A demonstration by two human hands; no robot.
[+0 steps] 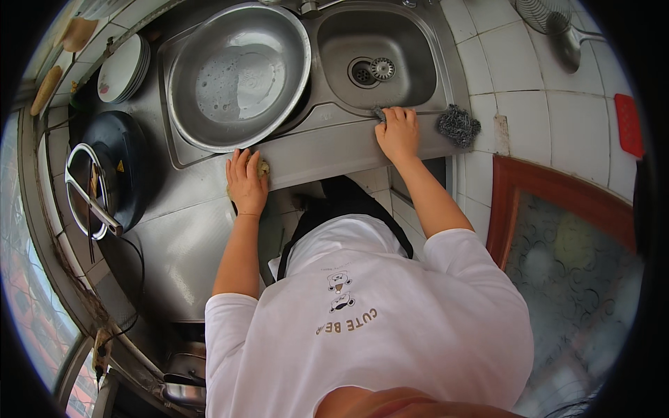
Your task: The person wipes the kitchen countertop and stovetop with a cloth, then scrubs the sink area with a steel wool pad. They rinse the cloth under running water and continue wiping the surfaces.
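My left hand point(248, 180) presses on a yellowish sponge or cloth point(263, 168) at the counter's front edge, just below a large metal basin point(209, 123). The basin lies tilted over the left part of the steel sink and holds a little water with bubbles. With fingers curled over the sink's front rim, my right hand point(398, 133) grips a grey scouring pad point(380, 114), mostly hidden under the fingers. A steel wool scourer point(458, 125) lies to its right on the rim. In the right sink bowl point(413, 89), a strainer basket point(382, 69) sits beside the drain hole.
Stacked white plates point(121, 73) stand at the upper left. Below them is a black appliance point(117, 167) with a steel-rimmed lid point(78, 172) and chopsticks. Its cord runs along the counter's left side. Pans point(183, 392) lie lower left. A red-framed door point(564, 180) is at the right.
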